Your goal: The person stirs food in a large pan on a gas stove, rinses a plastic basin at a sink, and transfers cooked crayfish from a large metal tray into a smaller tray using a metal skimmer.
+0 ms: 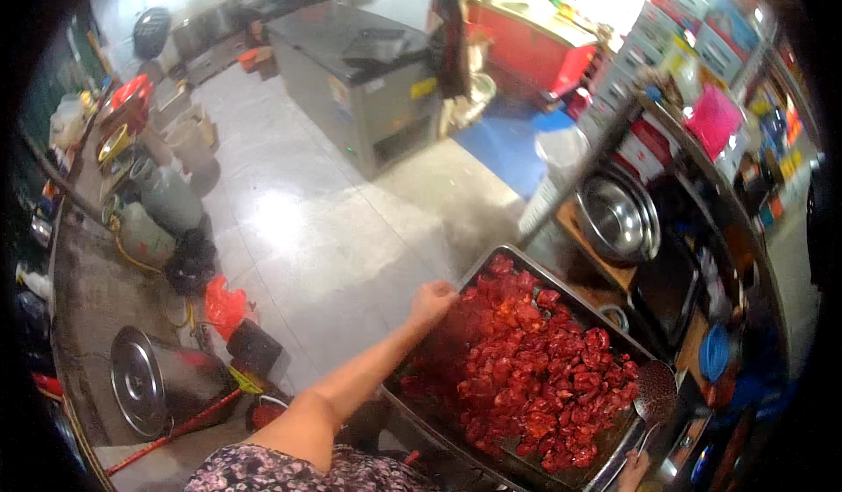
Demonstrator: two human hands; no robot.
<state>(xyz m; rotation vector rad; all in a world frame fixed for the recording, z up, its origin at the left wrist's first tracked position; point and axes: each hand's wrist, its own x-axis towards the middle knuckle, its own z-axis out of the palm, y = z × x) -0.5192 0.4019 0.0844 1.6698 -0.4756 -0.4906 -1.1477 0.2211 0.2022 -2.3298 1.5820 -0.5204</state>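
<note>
Red pcs point(544, 360) in tray point(574, 302); L hand point(432, 303) @edge, R hand point(633, 473) w/skimmer point(655, 393).

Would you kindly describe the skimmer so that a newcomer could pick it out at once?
Start with the big metal tray at the picture's lower right, heaped with glossy red pieces. Follow it to its right-hand corner, where the skimmer sits. Its round, speckled head on a thin handle sets it apart from the small, irregular pieces.
</note>
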